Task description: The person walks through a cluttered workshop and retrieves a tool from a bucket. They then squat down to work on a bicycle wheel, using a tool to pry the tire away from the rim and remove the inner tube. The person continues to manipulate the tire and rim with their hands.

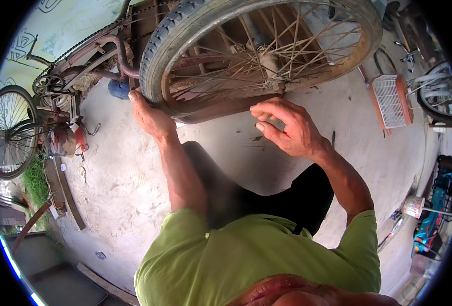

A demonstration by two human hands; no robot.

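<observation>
A spoked bicycle wheel with a worn, dusty tyre [156,61] is tilted in front of me, at the top of the view. Its rim and spokes look rusty, and a brown hub [269,64] sits at its middle. My left hand [153,118] grips the tyre's lower left side, thumb outward, with the other fingers mostly hidden behind it. Just below the hub's near end is my right hand [292,127]. Its fingers are curved and apart from the thumb, and nothing shows between them.
Behind the wheel, a rusty frame with a chain [91,45] reaches left. Another bicycle wheel [11,131] stands at far left, near a wooden plank [68,194]. On the right are a white-and-orange basket [393,102], a small pail [413,206] and a blue object [432,219].
</observation>
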